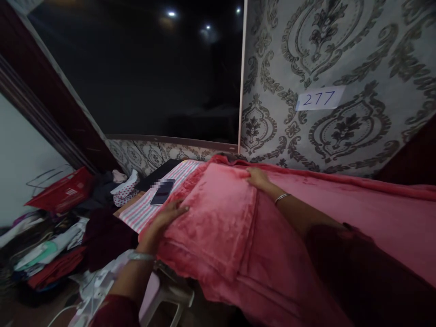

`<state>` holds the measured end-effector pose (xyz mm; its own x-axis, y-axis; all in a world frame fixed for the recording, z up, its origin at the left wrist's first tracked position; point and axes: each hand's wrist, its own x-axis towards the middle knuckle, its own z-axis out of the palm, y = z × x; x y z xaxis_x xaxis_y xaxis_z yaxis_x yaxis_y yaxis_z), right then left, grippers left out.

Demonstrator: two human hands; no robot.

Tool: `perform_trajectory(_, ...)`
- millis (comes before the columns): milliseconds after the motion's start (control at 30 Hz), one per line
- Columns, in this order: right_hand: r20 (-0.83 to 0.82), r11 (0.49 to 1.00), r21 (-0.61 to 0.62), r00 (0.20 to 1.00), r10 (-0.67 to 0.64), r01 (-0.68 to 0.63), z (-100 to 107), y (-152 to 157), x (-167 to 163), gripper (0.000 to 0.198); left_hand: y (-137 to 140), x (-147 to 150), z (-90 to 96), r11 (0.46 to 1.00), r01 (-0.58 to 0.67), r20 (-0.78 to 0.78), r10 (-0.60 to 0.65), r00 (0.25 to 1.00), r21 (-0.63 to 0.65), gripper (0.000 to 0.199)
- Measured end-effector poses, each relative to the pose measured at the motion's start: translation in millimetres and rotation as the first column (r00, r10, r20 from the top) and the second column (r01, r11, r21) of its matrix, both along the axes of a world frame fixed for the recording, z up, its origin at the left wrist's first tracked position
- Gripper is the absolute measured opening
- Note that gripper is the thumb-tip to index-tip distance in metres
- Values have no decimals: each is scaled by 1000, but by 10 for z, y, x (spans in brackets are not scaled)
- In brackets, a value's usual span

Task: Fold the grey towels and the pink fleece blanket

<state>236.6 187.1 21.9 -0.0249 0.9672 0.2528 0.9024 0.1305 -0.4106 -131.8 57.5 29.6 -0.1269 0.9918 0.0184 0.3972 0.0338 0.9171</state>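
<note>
A pink plush blanket lies spread over a table, with one part folded into a layered rectangle at its left end. My right hand is closed on the far right corner of this folded part. At its left edge, my left hand rests on the plush with fingers stretched out. Bracelets show on both wrists. Just beyond my left hand, a dark phone lies on a striped cloth. The blanket's unfolded length runs off to the right, partly hidden by my right arm.
A large dark television hangs on the patterned wall, beside a paper label reading 277. Heaped clothes and a red basket are at left. A plastic stool stands below the table's near edge.
</note>
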Motion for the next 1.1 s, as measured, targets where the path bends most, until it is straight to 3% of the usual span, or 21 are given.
perform_trajectory(100,-18,999,-34,1000,17,-18,-264,-20,5,45,44,-82,-198,996,45,-102,-53,993,-77,57)
perform_trajectory(167,-33,999,-41,999,0,-1,-291,-10,102,50,-37,-14,-186,999,-35,-281,38,959,15,49)
perform_trajectory(233,-44,998,-54,998,-39,36,-247,22,212,49,-219,194,-113,981,-47,-493,137,859,190,38)
perform_trajectory(267,-50,996,-64,997,-63,59,-219,41,258,48,-345,349,-81,966,17,-579,140,803,256,33)
perform_trajectory(333,-63,991,-94,992,-106,100,-183,70,316,44,-636,725,-69,952,201,-652,-1,758,232,21)
perform_trajectory(433,-94,980,-151,985,-148,132,-209,71,327,37,-1033,1274,-194,896,436,-666,-276,693,82,20)
perform_trajectory(567,-152,971,-188,972,-178,149,-297,33,279,24,-1219,1633,-361,888,459,-696,-336,634,-11,29)
perform_trajectory(667,-195,967,-174,956,-218,185,-308,52,241,20,-1183,1686,-346,902,417,-736,-357,576,-111,23)
perform_trajectory(800,-243,957,-121,927,-285,263,-272,114,218,34,-1159,1720,-292,909,383,-761,-363,538,-163,36)
perform_trajectory(1000,-305,961,-134,913,-271,241,-320,45,218,26,-1117,1651,-357,848,512,-662,-463,589,-138,34)
perform_trajectory(1100,-326,972,-87,916,-234,218,-335,-66,218,29,-968,1533,-262,811,579,-586,-508,631,-80,23)
